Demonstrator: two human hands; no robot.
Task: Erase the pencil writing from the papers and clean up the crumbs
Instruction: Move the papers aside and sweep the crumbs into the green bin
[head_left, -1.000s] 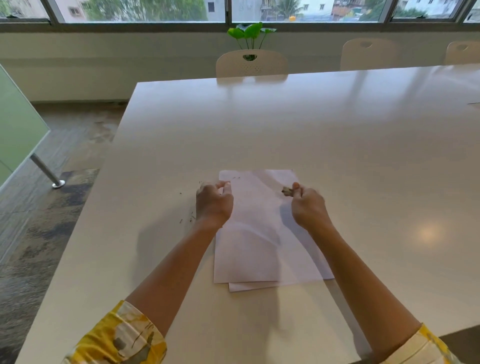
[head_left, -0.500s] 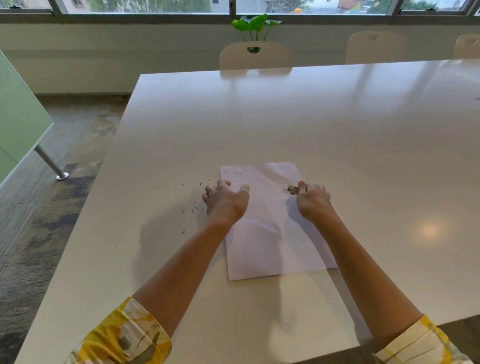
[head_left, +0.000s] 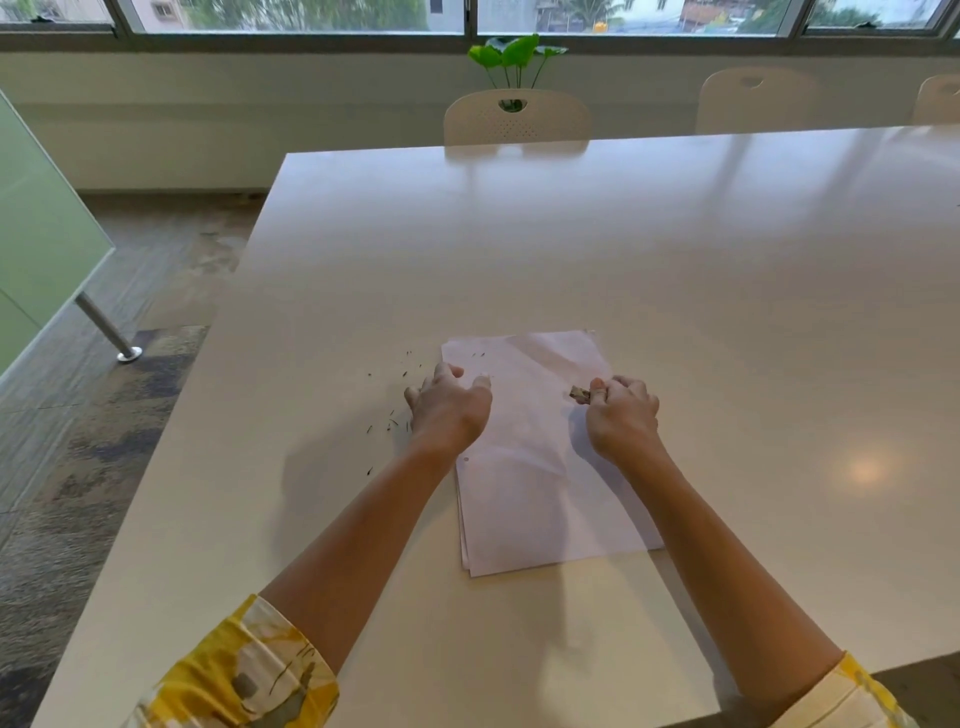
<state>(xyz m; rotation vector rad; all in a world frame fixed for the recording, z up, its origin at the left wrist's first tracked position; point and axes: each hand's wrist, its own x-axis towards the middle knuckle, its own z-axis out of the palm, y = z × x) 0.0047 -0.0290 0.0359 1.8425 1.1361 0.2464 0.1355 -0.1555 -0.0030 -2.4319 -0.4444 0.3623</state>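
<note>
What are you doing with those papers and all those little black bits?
A person is rubbing pencil marks off a small stack of papers on a big white table. The right hand grips a worn eraser at the top sheet. The left hand rests with spread fingers on the stack's left edge. Dark eraser crumbs lie scattered on the table left of the papers, with a few on the top sheet, so the cleaning up isn't done yet.

Tabletop (head_left: 675, 249) lies bare from 10 through 3 o'clock of the papers (head_left: 535, 467); reach open there up to the chairs (head_left: 518, 117) at the far edge. Crumbs (head_left: 392, 423) scattered at 9 o'clock, beside the left hand (head_left: 449, 410). Right hand (head_left: 623, 415) sits over the stack's 3 o'clock edge.
</note>
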